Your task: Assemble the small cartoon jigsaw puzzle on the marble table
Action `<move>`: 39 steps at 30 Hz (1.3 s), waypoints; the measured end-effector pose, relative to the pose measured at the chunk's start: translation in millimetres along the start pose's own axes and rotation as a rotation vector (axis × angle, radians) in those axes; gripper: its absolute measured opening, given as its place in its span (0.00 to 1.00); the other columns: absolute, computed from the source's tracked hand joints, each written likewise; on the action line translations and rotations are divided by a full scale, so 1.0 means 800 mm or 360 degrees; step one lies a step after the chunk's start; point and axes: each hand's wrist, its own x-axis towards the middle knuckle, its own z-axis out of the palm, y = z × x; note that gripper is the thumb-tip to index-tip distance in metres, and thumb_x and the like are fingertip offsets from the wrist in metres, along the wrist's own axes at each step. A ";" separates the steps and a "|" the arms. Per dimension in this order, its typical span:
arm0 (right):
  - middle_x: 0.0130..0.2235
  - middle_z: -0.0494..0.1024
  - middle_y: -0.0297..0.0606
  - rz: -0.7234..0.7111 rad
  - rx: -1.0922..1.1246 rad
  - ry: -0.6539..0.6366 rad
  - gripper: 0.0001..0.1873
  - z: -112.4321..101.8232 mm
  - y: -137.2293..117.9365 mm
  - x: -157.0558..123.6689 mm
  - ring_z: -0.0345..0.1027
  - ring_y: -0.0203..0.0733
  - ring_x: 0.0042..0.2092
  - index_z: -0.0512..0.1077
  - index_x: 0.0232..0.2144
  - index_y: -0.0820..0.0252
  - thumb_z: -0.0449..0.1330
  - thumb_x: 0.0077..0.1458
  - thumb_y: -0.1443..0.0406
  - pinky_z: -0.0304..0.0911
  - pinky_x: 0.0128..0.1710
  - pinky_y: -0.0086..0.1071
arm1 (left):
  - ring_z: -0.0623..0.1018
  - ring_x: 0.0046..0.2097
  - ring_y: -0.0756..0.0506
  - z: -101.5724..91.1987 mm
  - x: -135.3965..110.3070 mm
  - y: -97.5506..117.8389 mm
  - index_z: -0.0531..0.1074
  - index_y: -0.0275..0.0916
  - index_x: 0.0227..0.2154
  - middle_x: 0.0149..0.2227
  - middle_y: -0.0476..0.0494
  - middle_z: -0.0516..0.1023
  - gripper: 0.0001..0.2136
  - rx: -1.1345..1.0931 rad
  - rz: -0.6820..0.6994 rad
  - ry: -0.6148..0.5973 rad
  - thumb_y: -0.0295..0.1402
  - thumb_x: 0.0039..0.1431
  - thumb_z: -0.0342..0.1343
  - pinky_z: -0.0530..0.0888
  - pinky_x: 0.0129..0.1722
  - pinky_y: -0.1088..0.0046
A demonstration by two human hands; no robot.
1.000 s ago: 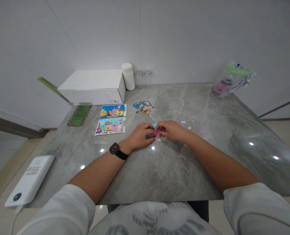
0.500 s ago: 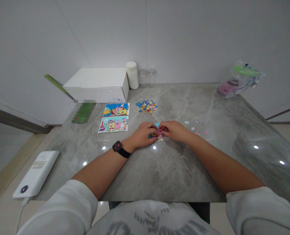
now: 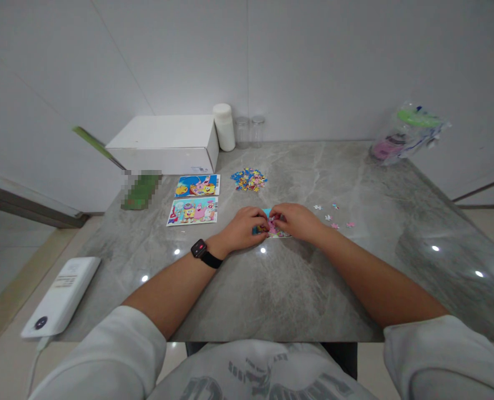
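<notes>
A small, partly built cartoon jigsaw [image 3: 272,229] lies on the grey marble table [image 3: 297,278] in front of me. My left hand [image 3: 242,228], with a black watch on its wrist, rests curled on the jigsaw's left side. My right hand [image 3: 297,221] is curled over its right side, fingertips pinched together on the pieces. Most of the jigsaw is hidden under my fingers. A few loose pieces [image 3: 334,216] lie just right of my right hand. A pile of coloured pieces [image 3: 249,179] sits further back.
Two cartoon picture cards [image 3: 195,199] lie left of the jigsaw. A white box [image 3: 167,143], a white jar [image 3: 224,126] and two clear jars [image 3: 249,130] stand at the back. A plastic bag [image 3: 405,136] sits at the back right. A white power bank [image 3: 61,294] lies near left.
Both hands stay on the jigsaw, with only small finger movements. The view has shifted slightly as my head moved.
</notes>
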 end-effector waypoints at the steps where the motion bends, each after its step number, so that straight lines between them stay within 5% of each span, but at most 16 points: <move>1: 0.40 0.83 0.40 0.0031 -0.0009 0.0040 0.10 -0.003 0.002 0.000 0.73 0.44 0.41 0.80 0.43 0.57 0.62 0.60 0.70 0.61 0.42 0.34 | 0.77 0.53 0.39 0.000 0.000 0.000 0.82 0.46 0.42 0.50 0.42 0.79 0.07 -0.0001 -0.0005 -0.0001 0.36 0.62 0.64 0.70 0.59 0.56; 7: 0.38 0.83 0.39 0.0128 -0.0040 0.0138 0.11 -0.014 0.013 0.001 0.72 0.43 0.39 0.80 0.41 0.56 0.61 0.59 0.71 0.61 0.40 0.34 | 0.77 0.54 0.39 -0.001 0.000 0.002 0.82 0.48 0.47 0.50 0.41 0.79 0.11 0.0007 0.0002 -0.0003 0.37 0.63 0.63 0.70 0.59 0.56; 25: 0.37 0.84 0.39 0.0047 -0.0083 -0.0269 0.07 -0.008 0.004 -0.006 0.74 0.43 0.36 0.82 0.39 0.55 0.68 0.58 0.63 0.57 0.34 0.32 | 0.76 0.53 0.39 -0.002 0.000 0.002 0.83 0.47 0.46 0.51 0.41 0.79 0.10 0.0046 0.0020 -0.0010 0.37 0.64 0.63 0.70 0.59 0.56; 39: 0.43 0.83 0.40 -0.0080 -0.0169 -0.0355 0.10 -0.012 0.002 -0.005 0.75 0.45 0.45 0.83 0.43 0.55 0.63 0.61 0.67 0.60 0.43 0.32 | 0.76 0.54 0.40 -0.002 0.001 0.004 0.83 0.46 0.47 0.51 0.41 0.79 0.11 0.0090 0.0010 -0.0033 0.38 0.64 0.62 0.70 0.59 0.57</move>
